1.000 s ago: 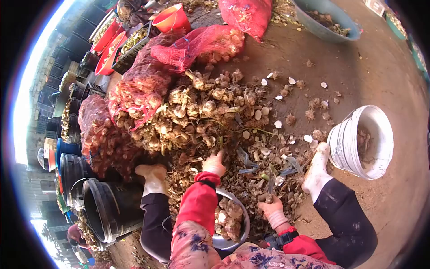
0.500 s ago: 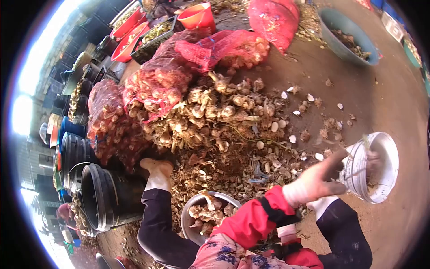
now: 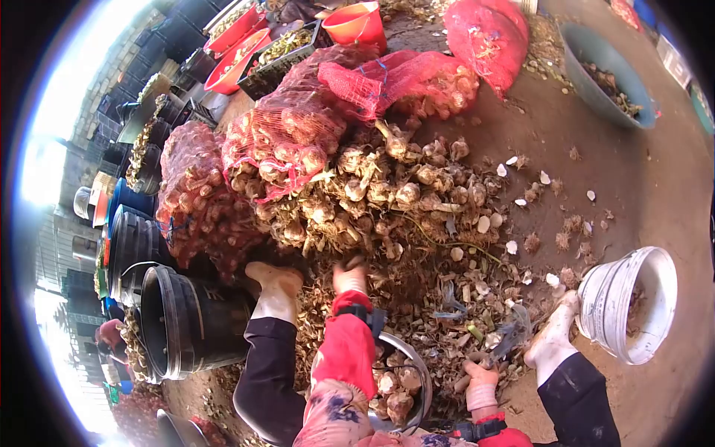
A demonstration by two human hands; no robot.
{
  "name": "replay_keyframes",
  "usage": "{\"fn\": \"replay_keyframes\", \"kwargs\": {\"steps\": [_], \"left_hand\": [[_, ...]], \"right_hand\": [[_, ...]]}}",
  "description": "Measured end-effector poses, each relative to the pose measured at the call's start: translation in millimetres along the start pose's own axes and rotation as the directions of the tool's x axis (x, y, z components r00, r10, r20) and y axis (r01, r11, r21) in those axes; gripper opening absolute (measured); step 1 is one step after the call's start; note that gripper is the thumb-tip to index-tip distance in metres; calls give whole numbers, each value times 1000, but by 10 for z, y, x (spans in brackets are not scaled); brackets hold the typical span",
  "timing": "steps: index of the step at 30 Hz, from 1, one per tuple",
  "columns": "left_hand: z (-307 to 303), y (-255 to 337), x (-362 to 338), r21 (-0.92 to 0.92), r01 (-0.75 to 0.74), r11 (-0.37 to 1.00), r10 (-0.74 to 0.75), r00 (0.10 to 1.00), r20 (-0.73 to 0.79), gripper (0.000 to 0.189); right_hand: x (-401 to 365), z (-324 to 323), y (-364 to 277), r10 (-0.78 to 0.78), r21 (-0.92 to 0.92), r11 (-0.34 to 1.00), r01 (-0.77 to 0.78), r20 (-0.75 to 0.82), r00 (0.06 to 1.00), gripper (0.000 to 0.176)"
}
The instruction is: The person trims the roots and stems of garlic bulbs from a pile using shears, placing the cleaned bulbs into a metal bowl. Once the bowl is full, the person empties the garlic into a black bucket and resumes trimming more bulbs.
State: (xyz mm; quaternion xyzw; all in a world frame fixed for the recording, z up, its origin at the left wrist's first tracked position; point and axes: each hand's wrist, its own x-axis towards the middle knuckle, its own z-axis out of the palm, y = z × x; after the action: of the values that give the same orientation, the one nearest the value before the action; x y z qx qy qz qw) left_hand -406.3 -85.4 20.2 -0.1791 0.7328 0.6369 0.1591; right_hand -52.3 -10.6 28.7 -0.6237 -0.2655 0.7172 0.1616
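My left hand [image 3: 350, 276], below a red sleeve with a black strap, reaches to the near edge of a heap of garlic bulbs [image 3: 406, 195] with stalks and roots. Its fingers are blurred against the heap. My right hand [image 3: 480, 378] is low between my legs, over the trimmings, fingers curled round something I cannot make out. A metal bowl [image 3: 426, 376] holding several garlic bulbs [image 3: 400, 406] stands between my forearms, partly hidden by my left arm. Cut stalks and skins [image 3: 417, 298] cover the ground.
Red mesh sacks of garlic [image 3: 287, 134] lie behind the heap. A white bucket [image 3: 607, 302] leans by my right foot, and a black bucket [image 3: 197, 320] lies tipped by my left leg. A green-grey tub [image 3: 596, 71] stands far right; red basins [image 3: 238, 63] stand far left.
My left hand has swung from beside the white bucket back left to the garlic heap. My right hand, low down, shows more fully now. The view has shifted slightly.
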Motion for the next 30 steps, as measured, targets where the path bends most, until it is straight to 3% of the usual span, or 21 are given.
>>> {"fn": "replay_keyframes", "kwargs": {"steps": [2, 4, 6, 7, 8, 9, 11, 13, 14, 15, 16, 17, 19, 21, 23, 24, 25, 26, 28, 29, 30], "left_hand": [[361, 93, -424, 24, -105, 994, 97, 968, 231, 49], [882, 522, -1264, -110, 31, 993, 26, 874, 486, 60], [1272, 781, -1981, -191, 95, 977, 86, 643, 761, 72], [1428, 790, -2195, -197, -212, 957, 266, 377, 887, 76], [1417, 1159, -2594, -220, 6, 976, 214, 201, 956, 82], [1399, 1239, -2750, -209, -159, 965, 235, 170, 957, 82], [1300, 1220, -2602, -177, -335, 925, 267, 244, 932, 79], [1133, 888, -1973, -79, -375, 924, 306, 596, 742, 57], [922, 992, -1738, 47, -240, 970, 173, 811, 559, 43], [741, 481, -983, 195, -645, 739, 590, 760, 273, 41], [449, 819, -893, 334, -348, 876, 315, 937, 151, 46], [143, 431, -292, 104, -345, 933, 341, 938, 61, 57], [-465, -36, 581, 582, -175, 794, 349, 916, -200, 94], [-651, -123, 906, 673, 55, 738, 67, 986, -153, 115], [-460, -308, 827, 790, -3, 613, 42, 999, -29, 113], [-446, -424, 856, 738, 150, 658, -262, 964, 38, 106], [-358, -428, 659, 812, 120, 571, -334, 938, 97, 95], [-258, -399, 436, 872, 67, 485, -403, 902, 154, 84], [123, -434, -422, 872, -447, 199, -128, 870, 476, 63], [213, -540, -686, 711, -691, 127, 19, 719, 695, 56], [336, -292, -905, 667, -660, 346, -44, 698, 714, 51]], "right_hand": [[67, -71, 128, 11, 9, 1000, -11, 15, 1000, 26], [425, -373, 519, 0, 39, 999, -1, 34, 999, 29], [357, -337, 294, -27, 36, 999, 27, 13, 1000, 29], [309, -287, 147, -27, 27, 999, 27, 16, 1000, 29], [277, -262, 50, -44, 19, 999, 44, 16, 999, 29], [266, -258, -25, -53, 7, 999, 53, 29, 998, 29], [242, -252, -149, -85, 3, 996, 85, 38, 996, 29], [138, -258, -88, -87, -9, 996, 88, 62, 994, 29], [81, -242, -25, -70, -14, 997, 72, 82, 994, 29], [28, -213, -17, -51, -28, 998, 55, 100, 994, 29], [-35, -171, -67, -51, -26, 998, 53, 94, 994, 29], [-68, -127, -99, -25, -40, 999, 28, 56, 998, 27], [-94, -58, -144, -10, -52, 999, 10, 4, 1000, 25], [-81, -9, -173, 11, -6, 1000, -11, 9, 1000, 23], [61, -22, -48, -4, -36, 999, 3, -9, 1000, 23], [119, -50, 19, -4, 2, 1000, 4, -8, 1000, 23], [148, -70, 82, -3, 44, 999, 3, -5, 1000, 23], [178, -55, 100, 9, 40, 999, -9, -7, 1000, 24], [157, 10, 50, -15, -4, 1000, 15, 12, 1000, 24], [210, -52, 92, -54, 6, 999, 54, -7, 998, 24], [117, -11, -29, -65, 50, 997, 66, -13, 998, 25]]}}
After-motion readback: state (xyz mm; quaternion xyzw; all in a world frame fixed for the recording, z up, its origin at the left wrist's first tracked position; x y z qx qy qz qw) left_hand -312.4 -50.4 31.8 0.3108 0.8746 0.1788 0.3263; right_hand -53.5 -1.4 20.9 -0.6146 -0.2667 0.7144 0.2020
